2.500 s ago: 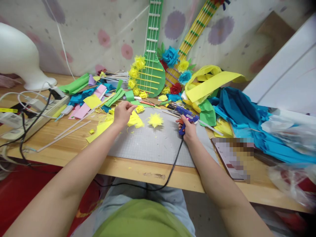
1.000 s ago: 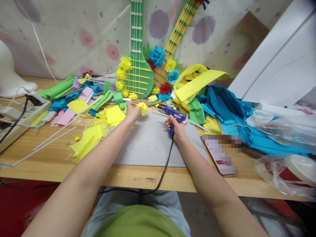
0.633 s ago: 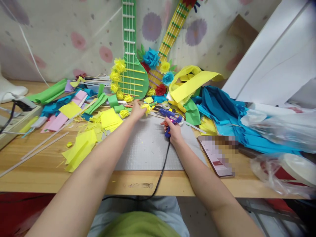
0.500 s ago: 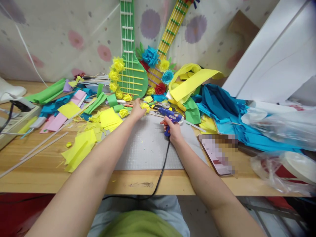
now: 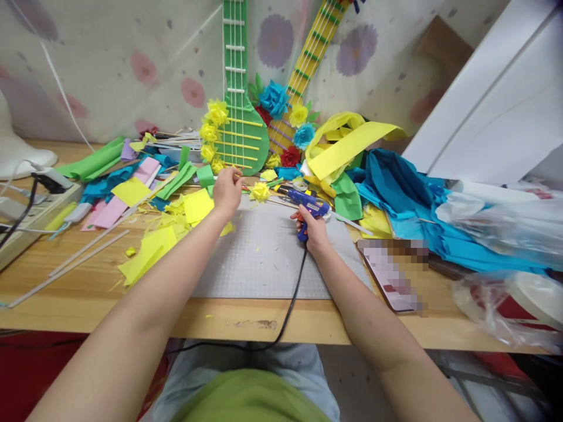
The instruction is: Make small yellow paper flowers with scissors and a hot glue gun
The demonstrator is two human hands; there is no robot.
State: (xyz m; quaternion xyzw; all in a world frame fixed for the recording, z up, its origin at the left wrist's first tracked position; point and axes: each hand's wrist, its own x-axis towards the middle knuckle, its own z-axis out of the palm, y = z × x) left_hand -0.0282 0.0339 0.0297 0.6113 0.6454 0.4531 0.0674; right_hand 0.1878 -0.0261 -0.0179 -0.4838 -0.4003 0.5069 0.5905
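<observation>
My left hand (image 5: 227,190) reaches to the far edge of the grey cutting mat (image 5: 264,258), just below the body of the green paper guitar (image 5: 241,138). Its fingers are pinched together; what they hold is too small to name. A yellow paper flower (image 5: 260,191) lies loose to the right of that hand. My right hand (image 5: 313,231) is wrapped round the handle of a blue glue gun (image 5: 308,202), nozzle pointing left toward the flower. The gun's black cord (image 5: 295,293) runs back over the table edge.
A yellow guitar (image 5: 308,64) with paper flowers leans beside the green one. Yellow paper scraps (image 5: 149,252) and wooden sticks (image 5: 88,252) lie left of the mat, a power strip (image 5: 39,211) farther left. Teal crepe paper (image 5: 409,199), a phone (image 5: 391,272) and plastic bags (image 5: 505,293) lie right.
My left hand carried the yellow flower from the mat's middle to its far edge, let it go, and moved left toward the green guitar. My right hand kept holding the glue gun.
</observation>
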